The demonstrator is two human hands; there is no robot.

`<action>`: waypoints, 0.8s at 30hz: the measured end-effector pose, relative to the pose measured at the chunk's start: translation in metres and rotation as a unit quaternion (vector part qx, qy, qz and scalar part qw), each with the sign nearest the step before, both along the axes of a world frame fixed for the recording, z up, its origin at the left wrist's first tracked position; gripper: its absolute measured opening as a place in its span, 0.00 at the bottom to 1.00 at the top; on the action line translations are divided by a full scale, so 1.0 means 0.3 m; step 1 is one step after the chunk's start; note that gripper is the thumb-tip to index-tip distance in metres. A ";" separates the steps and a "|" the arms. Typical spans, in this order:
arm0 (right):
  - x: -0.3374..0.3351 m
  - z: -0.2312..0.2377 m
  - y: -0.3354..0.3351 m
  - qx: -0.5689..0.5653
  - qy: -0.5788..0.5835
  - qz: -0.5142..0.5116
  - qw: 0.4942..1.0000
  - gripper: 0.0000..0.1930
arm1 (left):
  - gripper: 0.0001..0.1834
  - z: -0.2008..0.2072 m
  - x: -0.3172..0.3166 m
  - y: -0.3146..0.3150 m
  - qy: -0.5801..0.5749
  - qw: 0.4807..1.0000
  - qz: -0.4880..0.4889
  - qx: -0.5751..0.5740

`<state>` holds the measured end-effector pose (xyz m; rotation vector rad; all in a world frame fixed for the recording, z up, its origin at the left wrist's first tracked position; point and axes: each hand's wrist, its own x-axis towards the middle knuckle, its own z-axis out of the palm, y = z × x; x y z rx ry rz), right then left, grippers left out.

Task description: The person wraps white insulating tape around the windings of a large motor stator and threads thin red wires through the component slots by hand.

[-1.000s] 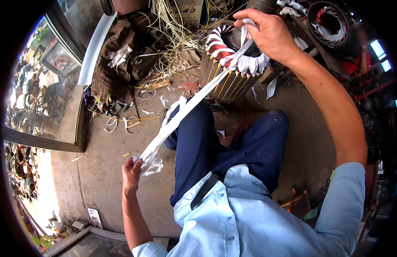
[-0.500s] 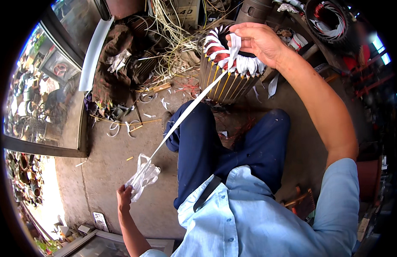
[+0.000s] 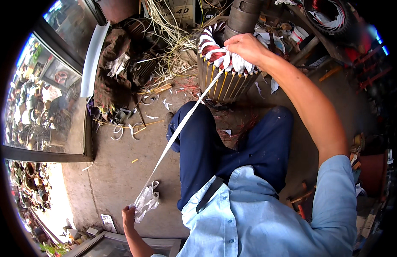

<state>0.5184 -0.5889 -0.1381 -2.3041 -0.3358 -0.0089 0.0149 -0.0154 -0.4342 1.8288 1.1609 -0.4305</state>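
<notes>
Right hand (image 3: 245, 46) closed on white tape (image 3: 181, 128) atop the stator winding (image 3: 224, 73) at 12 o'clock, left hand (image 3: 129, 214) gripping the bunched tape end at 7 o'clock: keep the strip taut, seat each wrap snug.

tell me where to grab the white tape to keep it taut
Grip the tape near its loose bunched end, by the left hand, coming from the person's left side. It runs straight and flat from the stator, where the right hand pins it, so pulling along that line holds tension.
</notes>
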 end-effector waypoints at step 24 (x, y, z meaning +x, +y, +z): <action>-0.066 -0.165 0.026 -0.214 -0.388 0.022 0.896 0.16 | 0.13 0.776 0.818 0.180 -0.394 0.901 0.177 0.048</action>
